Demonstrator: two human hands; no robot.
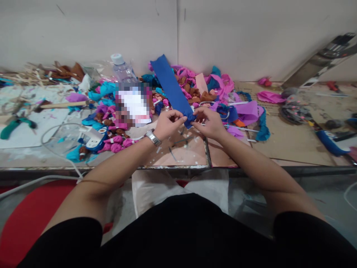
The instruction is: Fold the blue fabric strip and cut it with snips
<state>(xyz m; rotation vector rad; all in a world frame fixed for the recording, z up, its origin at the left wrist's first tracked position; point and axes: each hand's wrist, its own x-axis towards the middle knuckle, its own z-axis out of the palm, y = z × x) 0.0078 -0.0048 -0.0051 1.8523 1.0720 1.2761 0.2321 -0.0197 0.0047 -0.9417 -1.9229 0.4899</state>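
fabric strip (170,86): solid royal blue, no pattern
scrap heap (223,89) right of the strip: magenta, purple, teal, brown
rolled bundles (117,143) left of the strip: hot pink
bottle (122,70) left of the strip: clear, pale cap
watch (153,137) below the strip: silver
stool (30,216) far below the strip: red

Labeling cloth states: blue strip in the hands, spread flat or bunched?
Spread flat: the blue strip runs long and smooth from both hands' pinch toward the wall, unlike the bunched scraps nearby.

Both hands pinching a blue fabric strip (172,87), left hand (167,124), right hand (209,123), cluttered table (290,149)
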